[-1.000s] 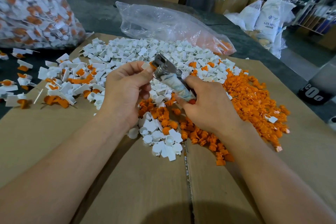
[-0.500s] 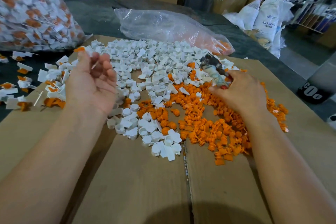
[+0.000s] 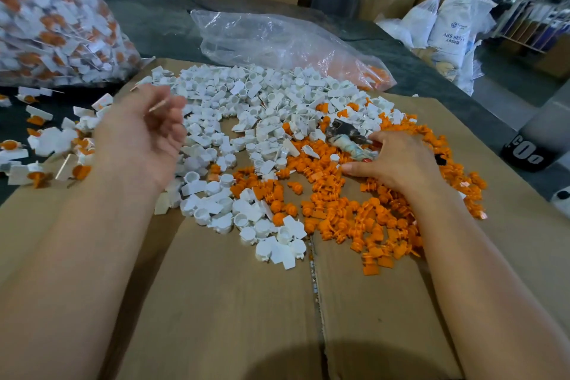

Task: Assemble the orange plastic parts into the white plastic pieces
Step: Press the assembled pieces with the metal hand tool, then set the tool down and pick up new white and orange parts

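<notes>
A heap of white plastic pieces (image 3: pixel 246 108) covers the far middle of a cardboard sheet (image 3: pixel 231 302). Loose orange plastic parts (image 3: pixel 354 219) lie spread to its right and in front of it. My left hand (image 3: pixel 145 139) hovers at the left edge of the white heap, palm turned inward, fingers loosely curled and holding nothing. My right hand (image 3: pixel 398 160) rests on the orange parts, its fingers curled over the taped handle of a metal tool (image 3: pixel 345 139), whose head points away to the left. The thumb lies straight along the orange parts.
Assembled white-and-orange pieces (image 3: pixel 34 176) lie scattered at the far left, off the cardboard. A large clear bag of assembled pieces (image 3: pixel 46 25) stands at the back left. A crumpled clear bag (image 3: pixel 277 40) lies behind the heap. Boxes and white sacks (image 3: pixel 447 28) stand beyond the table.
My hands have parted from the middle. The left hand went out to the left and now holds nothing. The right hand carried the tool to the right and down onto the orange parts.
</notes>
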